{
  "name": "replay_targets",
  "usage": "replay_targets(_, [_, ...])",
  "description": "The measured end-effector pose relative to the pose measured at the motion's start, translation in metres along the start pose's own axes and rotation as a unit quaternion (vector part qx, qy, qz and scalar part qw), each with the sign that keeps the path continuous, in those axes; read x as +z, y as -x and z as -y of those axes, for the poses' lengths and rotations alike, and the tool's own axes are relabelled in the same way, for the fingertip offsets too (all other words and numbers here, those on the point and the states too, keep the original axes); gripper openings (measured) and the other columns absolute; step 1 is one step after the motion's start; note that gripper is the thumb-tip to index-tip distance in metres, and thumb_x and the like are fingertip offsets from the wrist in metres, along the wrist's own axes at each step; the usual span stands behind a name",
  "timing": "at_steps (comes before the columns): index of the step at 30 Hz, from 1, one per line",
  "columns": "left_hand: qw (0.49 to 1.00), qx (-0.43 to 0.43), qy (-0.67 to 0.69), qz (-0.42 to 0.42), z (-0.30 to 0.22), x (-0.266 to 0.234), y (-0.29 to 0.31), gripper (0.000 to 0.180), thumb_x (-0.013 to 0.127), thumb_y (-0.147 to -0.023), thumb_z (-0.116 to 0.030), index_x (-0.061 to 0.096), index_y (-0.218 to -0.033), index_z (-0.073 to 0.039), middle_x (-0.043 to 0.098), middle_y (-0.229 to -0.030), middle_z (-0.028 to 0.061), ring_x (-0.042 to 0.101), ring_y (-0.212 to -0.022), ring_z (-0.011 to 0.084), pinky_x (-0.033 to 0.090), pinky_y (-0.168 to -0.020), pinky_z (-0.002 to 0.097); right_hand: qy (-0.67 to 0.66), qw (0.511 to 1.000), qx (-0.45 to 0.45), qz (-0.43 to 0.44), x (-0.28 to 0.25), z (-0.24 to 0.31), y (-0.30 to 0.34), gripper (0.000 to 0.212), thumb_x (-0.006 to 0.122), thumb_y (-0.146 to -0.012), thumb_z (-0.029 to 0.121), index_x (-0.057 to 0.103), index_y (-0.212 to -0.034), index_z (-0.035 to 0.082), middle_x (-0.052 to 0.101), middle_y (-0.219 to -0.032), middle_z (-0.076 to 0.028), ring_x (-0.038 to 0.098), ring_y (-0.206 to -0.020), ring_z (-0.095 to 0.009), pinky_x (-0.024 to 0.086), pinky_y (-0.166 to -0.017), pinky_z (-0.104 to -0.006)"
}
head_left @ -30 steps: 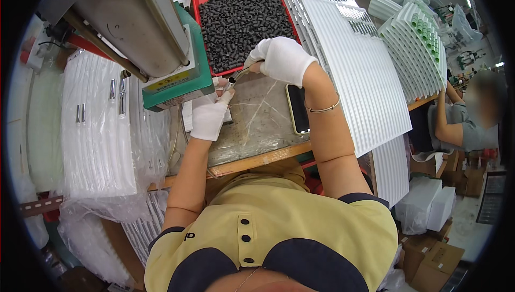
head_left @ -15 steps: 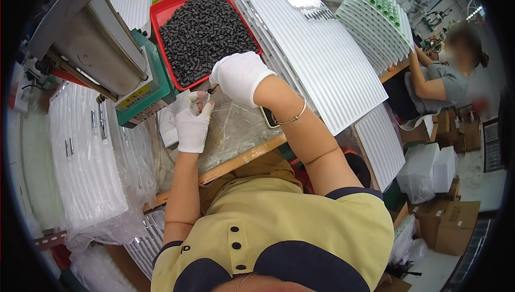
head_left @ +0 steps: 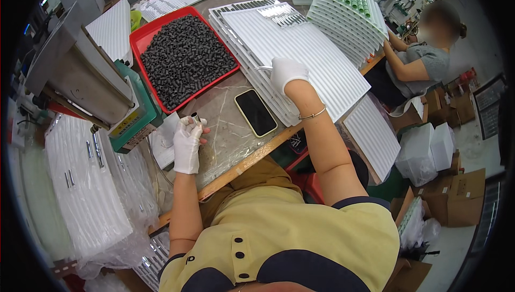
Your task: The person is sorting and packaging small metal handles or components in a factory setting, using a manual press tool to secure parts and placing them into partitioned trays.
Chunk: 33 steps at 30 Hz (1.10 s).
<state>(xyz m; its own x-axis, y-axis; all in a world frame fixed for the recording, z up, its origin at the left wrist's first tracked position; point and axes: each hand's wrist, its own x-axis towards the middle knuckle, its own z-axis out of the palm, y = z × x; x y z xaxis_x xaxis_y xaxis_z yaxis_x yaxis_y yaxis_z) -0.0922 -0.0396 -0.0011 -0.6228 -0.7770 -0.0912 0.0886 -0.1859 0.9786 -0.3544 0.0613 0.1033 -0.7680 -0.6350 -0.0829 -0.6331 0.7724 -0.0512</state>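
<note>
My left hand (head_left: 188, 141), in a white glove, holds a small black cylinder (head_left: 195, 116) upright over the plastic-covered bench. My right hand (head_left: 287, 72), also gloved, rests on the white ribbed tray stack (head_left: 322, 56) and pinches a thin silver rod (head_left: 263, 68) lying at the tray's left edge. A red tray (head_left: 140, 45) heaped with small black cylinders sits just beyond my left hand. A black phone (head_left: 256, 112) lies flat between my two hands.
A grey and green bench machine (head_left: 86, 83) stands at left. White ribbed trays in plastic (head_left: 80, 195) lie at lower left, more tray stacks (head_left: 348, 2) at the back. Another person (head_left: 424, 61) sits at right. Cardboard boxes (head_left: 456, 201) stand on the floor.
My right hand left the left hand and reached right onto the white tray stack, taking a silver rod. The left hand stayed put with the black cylinder. The view swung right.
</note>
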Motion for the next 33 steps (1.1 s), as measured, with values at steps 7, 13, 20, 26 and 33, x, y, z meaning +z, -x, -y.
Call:
replay_targets(7, [0.999,-0.010,0.029,0.016,-0.001,-0.001,0.000,0.022,0.052,-0.087,-0.009,0.045,-0.107,-0.006,0.059,-0.098,0.0067,0.061,-0.078,0.0129,0.045,-0.057,0.0209,-0.012,0.997,-0.034,-0.068,-0.020,-0.001,0.031,0.017,0.055,-0.080,0.013,0.067,-0.087,0.003,0.066,-0.085,-0.019,0.066,-0.080,-0.035,0.051,-0.069,-0.0429])
replay_targets(13, [0.992,-0.042,0.115,0.027,-0.003,0.002,0.000,0.031,0.047,-0.083,-0.007,0.044,-0.113,-0.006,0.053,-0.089,0.0028,0.054,-0.072,0.0129,0.046,-0.059,0.0251,0.018,0.997,-0.043,-0.068,-0.038,-0.001,0.061,0.012,0.054,-0.079,0.013,0.063,-0.084,0.005,0.065,-0.082,-0.016,0.064,-0.079,-0.034,0.050,-0.072,-0.0420])
replay_targets(20, [0.994,-0.045,-0.003,0.104,-0.036,0.081,-0.036,0.028,0.058,-0.089,-0.031,0.057,-0.103,-0.006,0.042,-0.063,-0.0036,0.041,-0.051,0.0051,0.035,-0.045,0.0205,0.023,0.996,-0.031,-0.083,-0.065,-0.003,0.097,0.010,0.054,-0.079,0.008,0.063,-0.083,0.005,0.065,-0.079,-0.016,0.065,-0.077,-0.034,0.051,-0.070,-0.0415])
replay_targets(26, [0.985,-0.081,0.012,0.155,-0.075,0.131,-0.064,0.044,0.064,-0.082,-0.050,0.060,-0.078,-0.006,0.035,-0.053,-0.0059,0.032,-0.044,0.0051,0.029,-0.042,0.0216,0.026,0.970,-0.121,-0.210,-0.075,-0.007,0.138,0.006,0.057,-0.070,0.007,0.060,-0.075,0.009,0.062,-0.071,-0.012,0.064,-0.069,-0.030,0.050,-0.059,-0.0407])
replay_targets(33, [0.981,-0.016,0.083,0.173,-0.076,0.130,-0.066,0.028,0.063,-0.080,-0.025,0.047,-0.060,-0.012,0.035,-0.050,-0.0035,0.033,-0.044,0.0085,0.028,-0.043,0.0244,-0.080,0.921,-0.267,-0.273,-0.093,-0.046,0.193,0.007,0.064,-0.071,0.012,0.061,-0.076,0.007,0.061,-0.065,-0.008,0.061,-0.055,-0.024,0.048,-0.048,-0.0304])
